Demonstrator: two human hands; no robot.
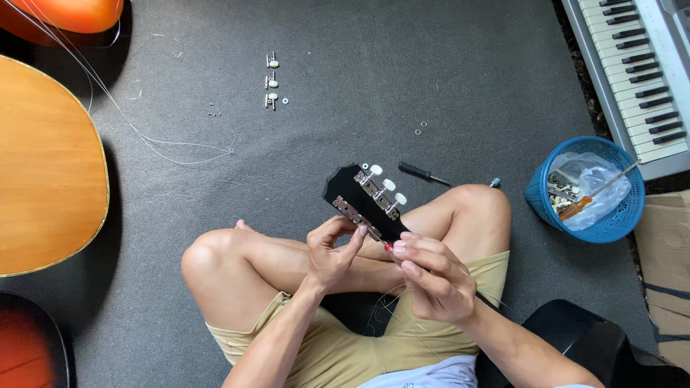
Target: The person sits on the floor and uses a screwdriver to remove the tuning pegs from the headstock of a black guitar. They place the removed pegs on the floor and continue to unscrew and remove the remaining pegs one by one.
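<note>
While both hands pinch a black guitar headstock, grey carpet spreads beneath, keyboard beside.

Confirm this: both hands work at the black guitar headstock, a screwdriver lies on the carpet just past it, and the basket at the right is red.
Wrong on one point: the head view shows the basket is blue. Both hands, left and right, are at the black headstock, with the screwdriver on the carpet beyond.
</note>
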